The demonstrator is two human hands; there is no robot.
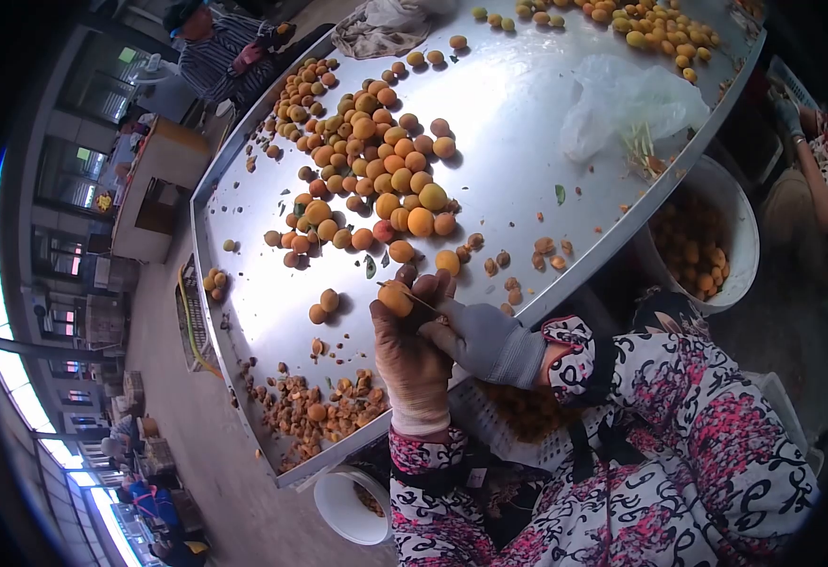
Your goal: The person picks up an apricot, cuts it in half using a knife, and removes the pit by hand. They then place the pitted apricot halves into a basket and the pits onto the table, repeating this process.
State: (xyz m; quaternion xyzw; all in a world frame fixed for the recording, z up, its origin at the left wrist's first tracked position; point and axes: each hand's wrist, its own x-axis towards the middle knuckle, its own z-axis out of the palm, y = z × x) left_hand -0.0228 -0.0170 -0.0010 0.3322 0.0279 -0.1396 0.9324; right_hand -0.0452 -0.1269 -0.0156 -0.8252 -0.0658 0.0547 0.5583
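Observation:
My left hand (409,364), in a stained tan glove, is closed around an orange apricot (394,299) above the near edge of the metal table (527,123). Against it, my grey-gloved right hand (485,342) is closed on a thin tool (421,300) whose tip reaches the fruit; its exact kind is hidden. Past my fingers lies a large heap of apricots (376,170). Pits and brown scraps (310,411) cover the table's left corner, and a few halved pieces (543,248) lie to the right.
A white bucket of apricots (740,260) stands at the right, another white bucket (343,510) below the table. A perforated crate (490,430) is by my lap. A clear plastic bag (627,104) and a cloth (381,28) lie on the table. Other people (215,57) are nearby.

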